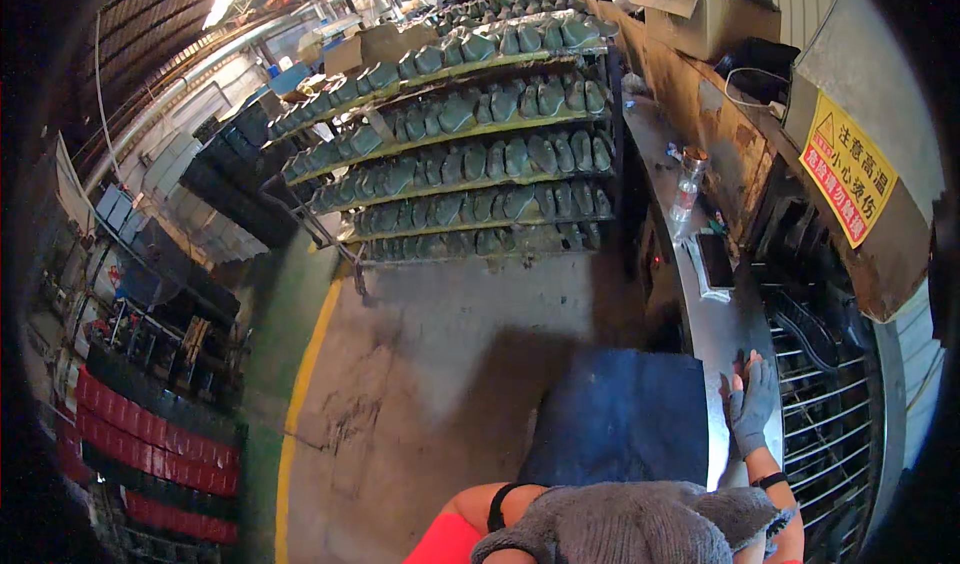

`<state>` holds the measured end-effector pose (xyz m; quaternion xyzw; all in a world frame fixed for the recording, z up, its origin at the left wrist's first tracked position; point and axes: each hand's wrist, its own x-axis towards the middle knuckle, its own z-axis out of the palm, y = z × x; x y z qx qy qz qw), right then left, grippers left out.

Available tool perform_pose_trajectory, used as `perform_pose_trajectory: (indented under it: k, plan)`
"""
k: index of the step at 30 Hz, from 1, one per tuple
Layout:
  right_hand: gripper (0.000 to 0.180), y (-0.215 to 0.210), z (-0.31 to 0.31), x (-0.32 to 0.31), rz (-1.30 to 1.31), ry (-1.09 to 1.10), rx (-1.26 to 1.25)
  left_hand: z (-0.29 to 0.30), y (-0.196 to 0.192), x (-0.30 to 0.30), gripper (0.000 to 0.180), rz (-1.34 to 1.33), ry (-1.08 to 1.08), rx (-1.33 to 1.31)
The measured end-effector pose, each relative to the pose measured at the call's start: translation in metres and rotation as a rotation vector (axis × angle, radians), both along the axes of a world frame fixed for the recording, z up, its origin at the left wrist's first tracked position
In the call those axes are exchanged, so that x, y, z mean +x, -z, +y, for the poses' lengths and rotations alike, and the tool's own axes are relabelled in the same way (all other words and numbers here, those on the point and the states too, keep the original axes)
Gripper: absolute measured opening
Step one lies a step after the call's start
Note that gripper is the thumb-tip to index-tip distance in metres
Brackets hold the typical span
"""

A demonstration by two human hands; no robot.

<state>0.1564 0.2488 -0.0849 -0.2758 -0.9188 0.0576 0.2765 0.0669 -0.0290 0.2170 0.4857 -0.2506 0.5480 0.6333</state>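
Observation:
My right hand (748, 404), in a grey fingerless glove, lies on the metal ledge (715, 349) beside a conveyor of metal rods (825, 399). Its fingers are stretched out, pointing away from me, and it holds nothing. My left hand (630, 526), in a grey knit glove, is very close at the lower edge; its fingers are mostly hidden, so I cannot tell whether it grips anything. Below it hangs a dark blue apron (620, 414) over my lap. A black shoe or sole (805, 332) rests on the rods just past my right hand.
A tall rack (470, 174) with several shelves of grey-green shoe-shaped pieces stands ahead. A clear bottle (688, 186) and a dark flat device (714, 262) are on the ledge. At right is a machine housing with a yellow warning sign (848, 169). Red and black stacks (155, 434) stand left.

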Motion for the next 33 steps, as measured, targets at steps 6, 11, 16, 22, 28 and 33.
perform_pose_trajectory:
  k: [6, 11, 16, 22, 28, 33]
  plan:
    - [0.06, -0.005, -0.004, -0.001, 0.048, -0.01, 0.006, -0.011, -0.02, -0.007, 0.049, -0.005, 0.33, -0.241]
    - [0.062, -0.002, -0.001, 0.0, 0.032, -0.027, -0.017, 0.002, -0.033, -0.003, 0.045, -0.376, -0.969, 0.446]
    - [0.063, 0.0, 0.0, 0.002, 0.045, -0.051, -0.021, -0.001, -0.021, -0.007, 0.037, -0.306, -0.768, 0.399]
    - [0.062, -0.02, -0.008, -0.005, 0.087, -0.087, 0.104, 0.0, 0.015, -0.044, 0.027, 0.095, -1.023, 0.115]
    - [0.06, -0.031, -0.005, -0.006, 0.092, -0.013, -0.167, 0.008, 0.148, -0.072, 0.017, 0.772, -1.208, -1.035]
    - [0.065, -0.017, -0.002, 0.006, 0.178, -0.058, -0.043, -0.008, 0.257, -0.06, 0.022, 1.097, -0.789, -1.433]
